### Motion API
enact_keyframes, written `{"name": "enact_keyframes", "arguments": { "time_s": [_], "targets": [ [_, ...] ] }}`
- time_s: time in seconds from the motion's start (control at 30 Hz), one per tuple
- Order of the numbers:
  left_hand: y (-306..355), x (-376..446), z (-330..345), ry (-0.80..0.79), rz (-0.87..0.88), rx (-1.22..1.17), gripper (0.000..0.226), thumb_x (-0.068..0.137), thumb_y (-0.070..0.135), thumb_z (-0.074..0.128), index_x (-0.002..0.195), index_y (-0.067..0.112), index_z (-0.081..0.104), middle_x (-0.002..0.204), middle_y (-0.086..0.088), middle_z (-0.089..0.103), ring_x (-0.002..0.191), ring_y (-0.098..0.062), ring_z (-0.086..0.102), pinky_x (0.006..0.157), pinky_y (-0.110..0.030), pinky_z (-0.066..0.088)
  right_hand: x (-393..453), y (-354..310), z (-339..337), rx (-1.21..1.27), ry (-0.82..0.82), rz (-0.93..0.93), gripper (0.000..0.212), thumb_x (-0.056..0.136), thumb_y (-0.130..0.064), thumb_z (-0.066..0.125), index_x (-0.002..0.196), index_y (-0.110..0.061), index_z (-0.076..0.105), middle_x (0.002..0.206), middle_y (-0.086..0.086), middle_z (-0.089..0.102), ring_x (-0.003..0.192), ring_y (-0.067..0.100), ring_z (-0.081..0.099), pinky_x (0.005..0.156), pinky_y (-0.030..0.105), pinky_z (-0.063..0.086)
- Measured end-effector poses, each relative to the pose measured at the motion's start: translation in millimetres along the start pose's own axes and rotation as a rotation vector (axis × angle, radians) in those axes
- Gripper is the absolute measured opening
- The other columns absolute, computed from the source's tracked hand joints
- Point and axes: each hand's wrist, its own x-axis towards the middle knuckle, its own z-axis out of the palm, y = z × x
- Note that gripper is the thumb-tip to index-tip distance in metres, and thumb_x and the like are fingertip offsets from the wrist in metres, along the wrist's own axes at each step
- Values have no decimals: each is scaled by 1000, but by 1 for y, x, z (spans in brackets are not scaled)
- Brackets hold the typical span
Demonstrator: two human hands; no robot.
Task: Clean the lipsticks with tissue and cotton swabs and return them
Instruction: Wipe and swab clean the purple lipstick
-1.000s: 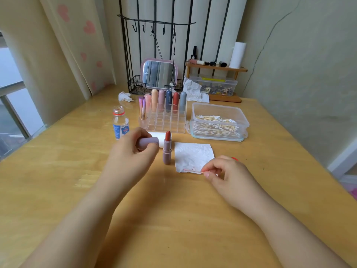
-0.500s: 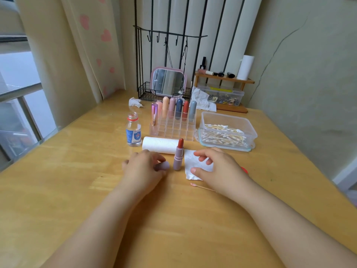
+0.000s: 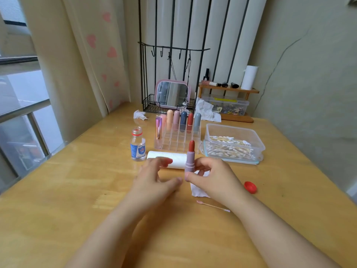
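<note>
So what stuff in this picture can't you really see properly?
Head view, the only one:
- Lipstick: its base hides behind the right hand.
- Left hand: motion-blurred; whether it holds the cap can't be told.
- Tissue: mostly under the right hand.
- Bottle: label print too small to read.
- Cotton swab: one end meets the right forearm.
- Storage box: contents too small to name.

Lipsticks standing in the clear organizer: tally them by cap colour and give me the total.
Metallic purple: 1
Pale pink: 1
Peach: 1
Dusty pink: 1
Dark blue: 1
Red: 1
Grey: 1
Total: 7
</note>
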Motion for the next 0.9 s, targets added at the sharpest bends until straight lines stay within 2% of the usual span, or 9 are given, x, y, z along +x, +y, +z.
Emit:
{"name": "enact_keyframes", "arguments": {
  "time_s": [0.1,0.17,0.27,0.43,0.5,0.57,0.7,0.8,0.9],
  "targets": [
    [15,-9,-4,-92,8,-493,21,84,24,69,105,25,67,115,-5,62,86,3,60,64,-5,43,-12,-8,-9,144,-116,-5,8,78,-25,69,83,-19,67,81,2,70,65,11,59,54,25,54],
    [17,-12,-5,-193,58,-576,25,80,37,71,102,27,72,112,-5,68,98,-6,63,74,-11,47,-20,-10,-10,188,-209,-49,5,81,-20,68,85,-18,66,76,-2,71,65,8,57,67,41,54],
    [17,-13,-5,-310,122,-608,39,74,48,62,104,25,72,101,-3,72,100,-21,66,85,-30,50,-29,-10,-9,200,-292,-155,8,81,-16,66,79,-24,67,74,-12,70,71,6,57,75,36,45],
    [19,-16,-3,-288,133,-712,34,71,46,66,93,22,75,85,-3,70,91,-24,66,92,-48,45,-33,-4,-5,206,-290,-212,5,75,-40,64,72,-41,67,73,2,58,72,16,50,71,38,43],
    [20,-17,-1,-256,128,-765,31,69,44,66,89,21,75,84,-2,70,89,-22,66,85,-42,50,-35,-5,-4,192,-203,-200,5,74,-42,68,71,-39,67,65,4,50,65,11,44,65,28,38],
    [22,-19,3,-222,124,-798,29,70,38,70,88,17,75,89,-2,67,91,-23,65,81,-40,51,-39,-9,0,115,-15,-170,19,71,-38,78,66,-27,62,55,-11,40,56,3,36,56,17,30],
    [24,-21,9,-161,97,-824,19,76,31,64,84,18,76,89,-1,67,89,-19,64,72,-26,50,-44,-13,10,-100,234,-232,35,67,-36,79,64,-22,47,61,-20,50,63,2,46,56,13,34],
    [27,-22,7,-197,98,-860,20,78,33,65,87,18,74,81,-13,67,79,-33,64,74,-35,49,-39,-13,1,148,-150,-184,23,84,-47,59,89,-24,59,77,-25,63,72,-2,57,69,14,41],
    [32,-24,4,-213,85,-914,21,79,33,59,84,18,73,58,-14,57,50,-25,48,50,-27,38,-36,-7,-2,504,-376,-150,33,90,-35,40,101,-14,63,91,0,71,80,11,64,72,24,48]
  ]
}}
